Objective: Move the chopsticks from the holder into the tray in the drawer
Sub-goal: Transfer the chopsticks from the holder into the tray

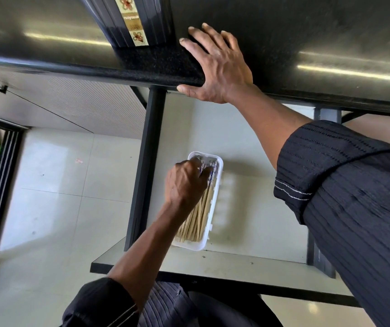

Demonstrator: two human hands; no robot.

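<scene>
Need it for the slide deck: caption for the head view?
Left hand grips chopsticks in the white tray in the drawer; right hand rests on the black counter.

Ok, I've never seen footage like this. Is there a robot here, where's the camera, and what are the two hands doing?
No robot: this is a person working with bare hands, filmed by one wide-angle camera worn on their head, looking down. The right hand lies flat on the edge of the black countertop, holding nothing. Beside it stands a dark ribbed container with a patterned label, probably the holder. Below, the drawer stands open, and a white tray lies in it with wooden chopsticks inside. The left hand reaches into the tray, fingers curled over the chopsticks' patterned ends.
</scene>
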